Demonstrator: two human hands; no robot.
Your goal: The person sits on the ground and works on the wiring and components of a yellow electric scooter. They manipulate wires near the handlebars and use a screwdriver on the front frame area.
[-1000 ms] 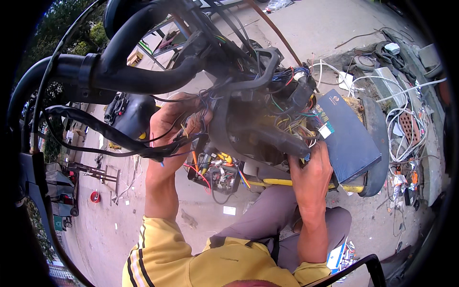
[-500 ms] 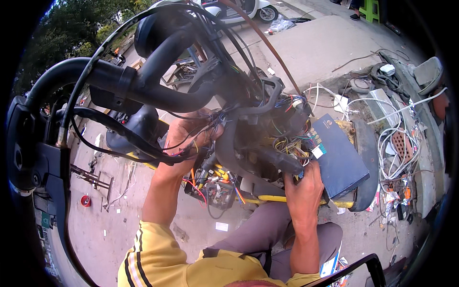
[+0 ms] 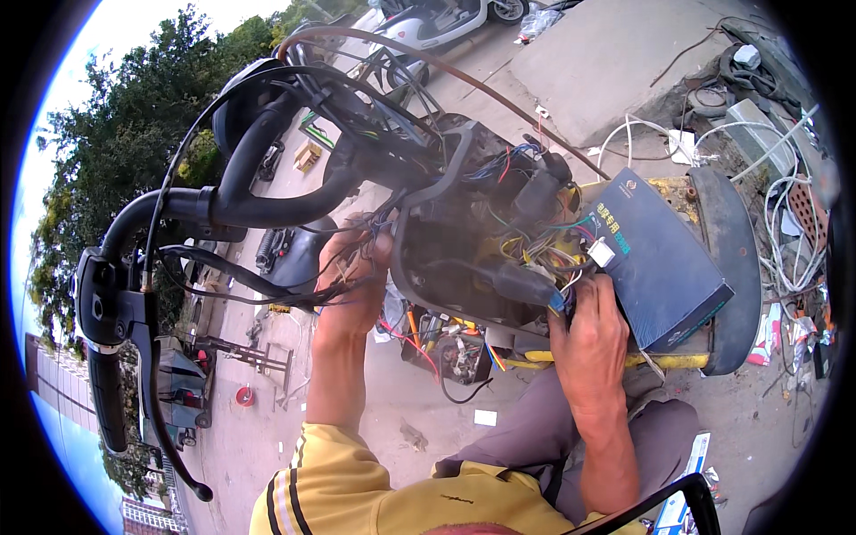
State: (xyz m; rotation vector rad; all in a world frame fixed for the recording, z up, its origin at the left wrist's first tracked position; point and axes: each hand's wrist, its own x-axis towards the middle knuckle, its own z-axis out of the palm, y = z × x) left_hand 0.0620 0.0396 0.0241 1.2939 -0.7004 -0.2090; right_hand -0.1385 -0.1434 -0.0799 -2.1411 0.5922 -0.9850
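A: Where do we place the wiring bundle point(image 3: 538, 251), and in what condition do we find it?

B: We place it at mid-view, inside the open black scooter housing point(image 3: 437, 236). The strands are loose and tangled: yellow, green, red, blue and white. The housing is dull and dusty, its curved rim exposed. A thick black-sleeved cable point(image 3: 517, 280) crosses its lower part, and a blue connector point(image 3: 557, 301) sits at that cable's right end.

A: What do we record for the hands?

B: The right hand point(image 3: 592, 332) is narrow, thumb and fingers curled at the blue connector; the fingertips are partly hidden, so we cannot tell whether they pinch it. The left hand point(image 3: 350, 254) is at the housing's left wall, fingers bent among thin dark wires point(image 3: 334, 292); we cannot tell whether it grips any.

A: And the count?

B: We count two hands, one housing, one blue connector and one white connector point(image 3: 601, 252), the last overlapping the edge of one dark blue box point(image 3: 669, 263), printed in pale and green lettering. We see one handlebar point(image 3: 281, 211) with one brake lever point(image 3: 154, 388) in view. On the ground we list one red bucket point(image 3: 244, 396) and one perforated brick point(image 3: 807, 214); behind, one white scooter point(image 3: 426, 28). The wires overlap too much for us to number.
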